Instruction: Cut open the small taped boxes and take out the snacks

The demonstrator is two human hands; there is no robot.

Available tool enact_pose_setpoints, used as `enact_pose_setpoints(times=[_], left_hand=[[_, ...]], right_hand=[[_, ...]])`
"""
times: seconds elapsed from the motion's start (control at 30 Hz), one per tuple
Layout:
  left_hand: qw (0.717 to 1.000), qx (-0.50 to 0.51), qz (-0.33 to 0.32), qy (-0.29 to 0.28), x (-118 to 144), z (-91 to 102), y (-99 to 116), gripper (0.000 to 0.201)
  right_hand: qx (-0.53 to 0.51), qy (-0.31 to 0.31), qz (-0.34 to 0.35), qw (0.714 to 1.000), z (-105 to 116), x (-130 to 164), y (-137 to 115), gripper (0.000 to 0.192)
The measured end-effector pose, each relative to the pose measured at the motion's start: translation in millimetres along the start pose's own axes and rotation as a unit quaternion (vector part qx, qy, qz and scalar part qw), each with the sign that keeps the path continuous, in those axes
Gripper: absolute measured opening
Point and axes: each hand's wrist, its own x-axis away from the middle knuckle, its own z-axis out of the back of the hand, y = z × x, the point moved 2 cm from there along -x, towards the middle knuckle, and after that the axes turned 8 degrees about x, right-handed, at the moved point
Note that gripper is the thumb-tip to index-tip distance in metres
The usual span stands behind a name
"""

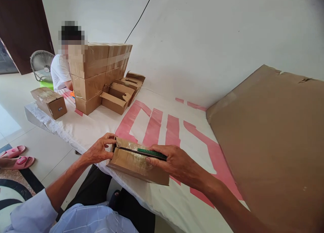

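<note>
A small cardboard box point(129, 164) with clear tape lies on the cloth-covered table right in front of me. My left hand point(99, 151) pinches the box's left end, thumb and fingers curled at its edge. In my right hand point(174, 160) is a box cutter point(150, 153) with a green grip, held flat over the top of the box. Its dark blade points left along the top seam, and the tip is near my left fingers. How deep the blade sits in the seam I cannot tell.
A taped cardboard box point(49, 102) stands at the table's far left corner. Stacked boxes point(95, 74) rise beside several opened boxes point(117, 96). Behind the stack sits a person in a white shirt point(60, 71). A large cardboard sheet point(268, 142) leans at right. Pink sandals point(25, 163) are on the floor.
</note>
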Motion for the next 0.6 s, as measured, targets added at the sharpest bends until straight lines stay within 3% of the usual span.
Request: enact_pose_setpoints(times=[0.23,0.6], left_hand=[[1.000,-0.011,-0.003,-0.002,0.3,0.6,1.1,0.047],[1.000,-0.024,-0.002,-0.001,-2.8,0.2,-0.3,0.050]], right_hand=[[0.089,-0.001,-0.010,0.996,-0.5,-8.9,-2.9,0.026],[0.244,-0.048,-0.042,0.968,12.2,-16.9,-28.1,0.023]])
